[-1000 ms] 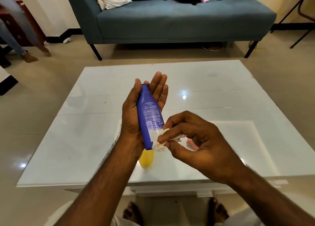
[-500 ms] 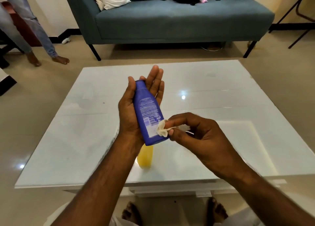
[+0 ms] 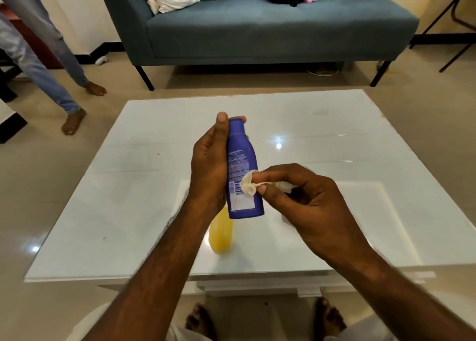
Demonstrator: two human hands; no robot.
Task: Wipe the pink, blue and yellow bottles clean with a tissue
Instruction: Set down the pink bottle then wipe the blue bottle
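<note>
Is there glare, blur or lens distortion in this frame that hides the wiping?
Head view: one bright light reflection sits on the glossy table, away from the work; head view: the blue bottle, tissue, left hand and right hand are sharp, though the label print is unreadable; head view: wide-angle bending bows the table's edges and the sofa.

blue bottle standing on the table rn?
No, the left hand holds the blue bottle up off the table while the right hand presses a tissue to it.
</note>
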